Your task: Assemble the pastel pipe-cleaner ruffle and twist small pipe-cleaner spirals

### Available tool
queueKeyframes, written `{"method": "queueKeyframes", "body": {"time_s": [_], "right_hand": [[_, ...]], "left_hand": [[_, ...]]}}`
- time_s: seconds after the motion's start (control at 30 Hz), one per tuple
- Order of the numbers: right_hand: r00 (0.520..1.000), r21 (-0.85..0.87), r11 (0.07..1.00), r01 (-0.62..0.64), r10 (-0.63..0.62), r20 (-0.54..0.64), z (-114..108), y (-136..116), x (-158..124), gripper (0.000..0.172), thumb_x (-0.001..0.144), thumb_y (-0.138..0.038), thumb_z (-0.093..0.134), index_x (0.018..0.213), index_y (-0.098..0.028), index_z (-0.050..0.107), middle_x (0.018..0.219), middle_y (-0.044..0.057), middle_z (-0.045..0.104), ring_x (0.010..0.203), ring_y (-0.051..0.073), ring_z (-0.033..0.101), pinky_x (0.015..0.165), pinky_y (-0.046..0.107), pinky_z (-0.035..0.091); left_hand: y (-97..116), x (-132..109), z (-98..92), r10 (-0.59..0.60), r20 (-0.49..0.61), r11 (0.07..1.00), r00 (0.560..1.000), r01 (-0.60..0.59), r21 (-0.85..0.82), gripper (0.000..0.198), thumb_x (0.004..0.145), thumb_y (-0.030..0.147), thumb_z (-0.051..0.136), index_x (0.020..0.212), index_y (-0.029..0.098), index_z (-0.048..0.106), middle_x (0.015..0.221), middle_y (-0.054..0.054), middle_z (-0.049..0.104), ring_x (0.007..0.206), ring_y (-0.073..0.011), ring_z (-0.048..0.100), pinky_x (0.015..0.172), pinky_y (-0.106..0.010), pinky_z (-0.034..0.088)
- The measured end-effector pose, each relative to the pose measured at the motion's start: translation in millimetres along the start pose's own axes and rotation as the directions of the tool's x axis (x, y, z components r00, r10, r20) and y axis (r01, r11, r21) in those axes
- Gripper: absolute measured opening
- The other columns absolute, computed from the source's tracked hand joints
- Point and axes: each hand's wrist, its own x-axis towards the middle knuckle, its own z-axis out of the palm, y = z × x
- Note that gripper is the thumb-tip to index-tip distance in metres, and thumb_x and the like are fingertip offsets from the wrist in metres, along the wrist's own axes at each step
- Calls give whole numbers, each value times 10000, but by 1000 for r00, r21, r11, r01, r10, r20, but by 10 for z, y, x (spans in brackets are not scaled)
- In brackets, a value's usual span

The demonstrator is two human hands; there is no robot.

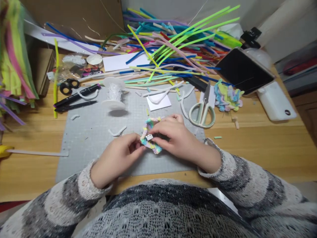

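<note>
Just below frame centre, my left fingers pinched a pastel ring, my right fingers a white tag that tugging could dislodge.

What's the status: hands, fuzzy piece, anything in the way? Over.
Left hand pinching pastel fuzzy piece. Right hand holding small white tab. White offcut just beyond left hand.

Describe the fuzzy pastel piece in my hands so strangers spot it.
On the wooden desk lies a grey mat. Over it, the left hand and right hand hold the fuzzy pastel piece. Unlike the pastel bundle by the black screen, it has a white tab alongside.
</note>
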Motion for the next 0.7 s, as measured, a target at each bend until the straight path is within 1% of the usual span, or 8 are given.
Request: {"method": "queueKeyframes", "body": {"time_s": [0.2, 0.33, 0.57, 0.7], "right_hand": [[999, -63, 997, 41, -40, 16, 0, -25, -12, 110, 912, -248, 569, 989, -265, 646, 1022, -11, 732, 1024, 194, 599, 974, 408, 225], [999, -82, 996, 40, -38, 29, -4, -37, -16, 91, 910, -256, 576, 961, -276, 648, 1006, -16, 740, 1004, 197, 598, 974, 414, 218], [999, -62, 997, 36, -34, 24, 3, -41, 6, 57, 895, -256, 615, 925, -260, 663, 966, -12, 743, 981, 191, 604, 952, 401, 233], [999, -50, 998, 44, -44, 4, 14, -30, 14, 62, 894, -255, 625, 926, -249, 677, 952, -9, 747, 973, 181, 609, 946, 392, 240]], "left_hand": [[8, -6, 10, -4, -4, 1000, 1000, 4, -8, 149, 895, 307, 539, 815, 191, 589, 693, 26, 582, 628, -120, 510, 593, -250, 385], [19, -11, 20, 0, -12, 1000, 1000, 0, -8, 146, 893, 303, 544, 823, 189, 602, 676, 31, 580, 611, -115, 509, 584, -245, 383], [49, -6, 18, -2, -35, 1000, 999, 0, -31, 156, 885, 305, 553, 820, 184, 625, 646, 35, 581, 580, -106, 500, 571, -239, 388], [63, -7, 6, -1, -28, 1000, 1000, 1, -7, 156, 882, 296, 547, 820, 180, 629, 662, 25, 598, 591, -112, 512, 583, -247, 392]]}}
